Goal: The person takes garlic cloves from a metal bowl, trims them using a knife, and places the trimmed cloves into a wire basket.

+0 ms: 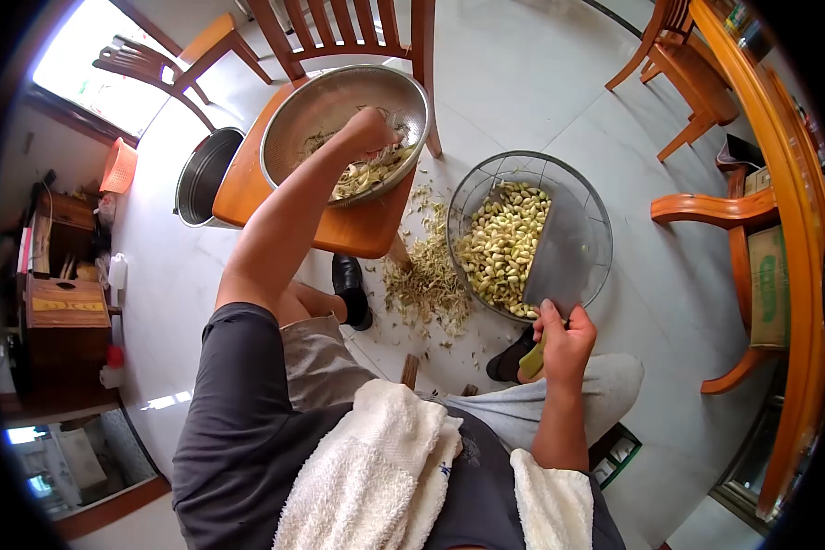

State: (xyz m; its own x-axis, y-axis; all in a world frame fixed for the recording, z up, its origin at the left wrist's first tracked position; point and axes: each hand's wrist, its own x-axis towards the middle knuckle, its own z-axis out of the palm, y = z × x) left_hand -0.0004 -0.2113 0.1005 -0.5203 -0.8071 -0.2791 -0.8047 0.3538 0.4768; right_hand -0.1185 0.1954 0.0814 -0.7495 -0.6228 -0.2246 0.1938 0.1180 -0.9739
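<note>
My left hand [368, 135] reaches into a perforated metal colander [289, 128] on a wooden chair. Its fingers look curled in, over pale bulbs with stringy stems [376, 174]; what they grip is hidden. In my right hand [566, 341] is a cleaver [559, 252], its green-yellow handle showing below the fist. The broad grey blade, slightly blurred, lies over the right part of a round wire basket [599, 197]. Trimmed pale yellow-green bulbs [509, 238] fill the basket's left side.
Dry trimmings [431, 284] litter the floor between the chair [362, 229] and basket. A dark metal pot [197, 174] stands left of the chair. An orange plastic basket [119, 167] is farther left. Wooden furniture [720, 209] lines the right. A white towel [376, 458] hangs over my chest.
</note>
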